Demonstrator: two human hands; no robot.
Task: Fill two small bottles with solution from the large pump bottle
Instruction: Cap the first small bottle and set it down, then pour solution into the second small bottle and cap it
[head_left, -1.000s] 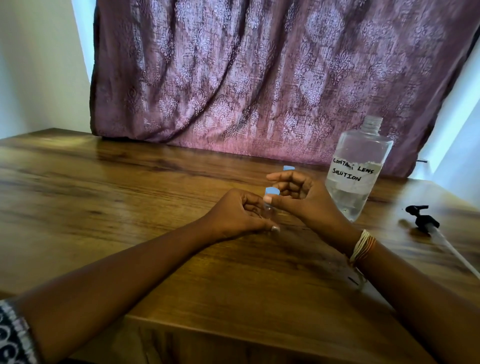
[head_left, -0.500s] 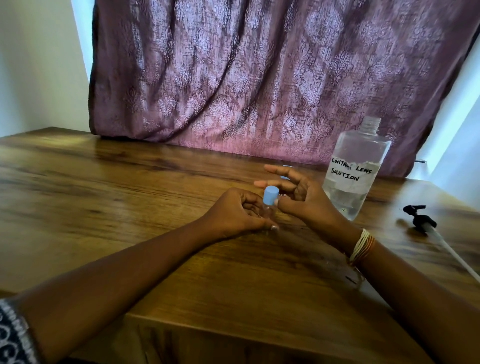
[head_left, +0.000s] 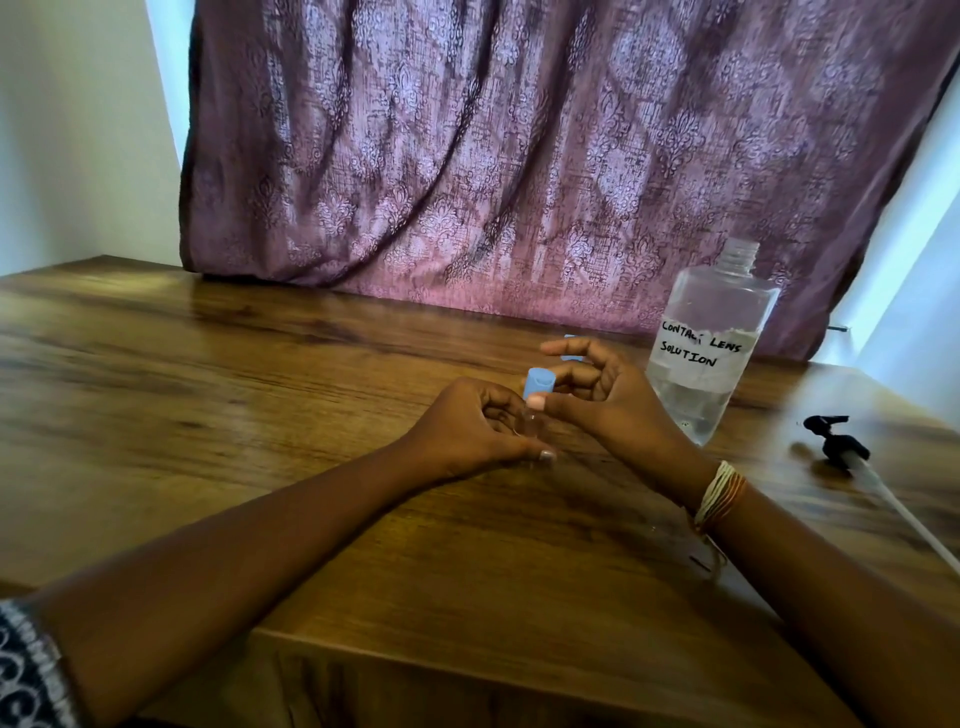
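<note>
We see a purple curtain (head_left: 519, 156) hanging behind a wooden table (head_left: 208, 415) that fills the lower view. On the table at the right stands the big bottle (head_left: 711, 343), clear, uncapped, with a handwritten label reading "contact lens solution" and liquid in its lower part. To its right, well apart, lies the black pump (head_left: 836, 439) with its white tube running toward the near right edge.

Our left hand (head_left: 467, 431) rests on the table in the middle, fingers curled round a small clear bottle (head_left: 532, 418) that stands upright between both hands. Our right hand (head_left: 597, 395) meets it from the right: thumb and forefinger pinch its blue cap (head_left: 537, 383), the other fingers spread loosely above. The right hand sits just in front of the big bottle.

Behind the right hand's fingers peeks another blue cap (head_left: 571, 357); we cannot tell what is under it. A thread bracelet (head_left: 719, 496) circles the right wrist.
</note>
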